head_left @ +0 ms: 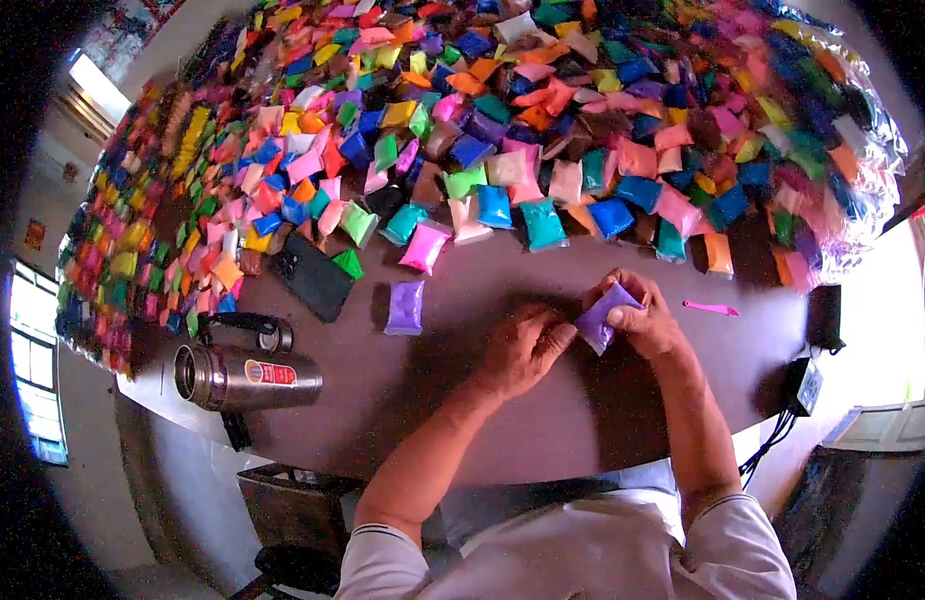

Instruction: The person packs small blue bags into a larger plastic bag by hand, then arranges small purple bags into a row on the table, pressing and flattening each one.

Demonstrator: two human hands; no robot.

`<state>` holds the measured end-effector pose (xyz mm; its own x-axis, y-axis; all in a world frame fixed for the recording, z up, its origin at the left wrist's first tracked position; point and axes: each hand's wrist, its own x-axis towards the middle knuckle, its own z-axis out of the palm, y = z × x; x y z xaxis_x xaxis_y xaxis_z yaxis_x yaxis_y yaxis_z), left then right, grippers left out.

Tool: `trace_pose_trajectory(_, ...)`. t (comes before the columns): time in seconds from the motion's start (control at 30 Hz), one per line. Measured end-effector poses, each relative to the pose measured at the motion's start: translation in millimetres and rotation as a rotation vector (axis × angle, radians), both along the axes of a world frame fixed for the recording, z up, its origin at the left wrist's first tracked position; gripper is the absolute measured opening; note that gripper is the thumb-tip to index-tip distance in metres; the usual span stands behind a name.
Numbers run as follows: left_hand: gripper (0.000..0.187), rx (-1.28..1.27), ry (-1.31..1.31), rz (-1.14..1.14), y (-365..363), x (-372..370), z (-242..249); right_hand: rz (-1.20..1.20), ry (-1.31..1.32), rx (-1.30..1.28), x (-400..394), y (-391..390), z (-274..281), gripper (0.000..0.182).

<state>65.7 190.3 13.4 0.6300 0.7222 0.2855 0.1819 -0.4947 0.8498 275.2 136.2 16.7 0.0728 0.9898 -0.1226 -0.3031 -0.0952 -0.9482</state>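
Observation:
My right hand (650, 325) is closed around a small clear packet with purple filling (604, 322), thumb pressed on its face. Just left of that packet, my left hand (527, 350) has its fingers curled in and the thumb against them. Whether anything tiny is pinched there, I cannot make out. A second purple packet (404, 308) lies flat on the brown table (522, 430), left of my hands. Beyond it rests a pink packet (424, 247), at the front of a large heap of colourful packets (502, 130).
A steel thermos mug (257, 378) lies on its side at the left, near a dark phone-like slab (312, 278). To the right are a small pink stick-like tool (710, 308) and a black box with cables (804, 387) at the table's edge.

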Motion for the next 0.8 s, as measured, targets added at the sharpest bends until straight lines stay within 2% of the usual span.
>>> trace_pose_trajectory(0.1,0.032,-0.048,0.061,-0.035,1,-3,9,0.08,0.037,-0.027,5,1,3,0.051)
trace_pose_trajectory(0.17,0.033,-0.112,0.107,-0.089,3,-4,7,-0.009,-0.226,0.018,-9,4,12,0.043)
trace_pose_trajectory(0.23,0.038,-0.184,0.003,-0.192,4,-3,-1,-0.031,-0.311,0.027,-19,5,16,0.041)
trace_pose_trajectory(0.3,0.04,-0.112,0.088,-0.21,3,-3,4,-0.12,-0.447,0.045,-26,5,8,0.04)
trace_pose_trajectory(0.37,0.043,-0.039,0.173,-0.227,1,1,5,-0.108,-0.434,0.054,-26,5,2,0.041)
trace_pose_trajectory(0.43,0.03,0.214,-0.04,-0.052,-4,9,0,-0.065,-0.354,0.079,-30,4,6,0.048)
trace_pose_trajectory(0.53,0.027,0.111,-0.002,-0.023,-6,7,-1,0.015,-0.426,0.068,-29,3,19,0.055)
trace_pose_trajectory(0.57,0.027,0.108,0.0,-0.031,-6,5,9,0.063,-0.288,0.015,-28,2,21,0.06)
trace_pose_trajectory(0.6,0.028,-0.028,0.072,-0.017,-6,2,22,0.056,-0.285,0.01,-26,3,20,0.06)
trace_pose_trajectory(0.63,0.03,-0.164,0.143,-0.005,-5,0,32,0.135,-0.16,-0.045,-23,5,18,0.058)
trace_pose_trajectory(0.67,0.03,-0.171,0.143,-0.016,-4,-4,34,0.21,-0.035,-0.101,-20,5,15,0.056)
trace_pose_trajectory(0.73,0.035,-0.175,0.242,-0.003,-3,-5,36,0.181,-0.057,-0.099,-22,6,9,0.052)
trace_pose_trajectory(0.77,0.037,0.167,0.129,0.059,-4,3,51,0.156,-0.037,-0.033,-24,6,7,0.041)
trace_pose_trajectory(0.8,0.037,0.158,0.123,0.05,-6,4,46,0.132,-0.019,0.035,-25,6,6,0.032)
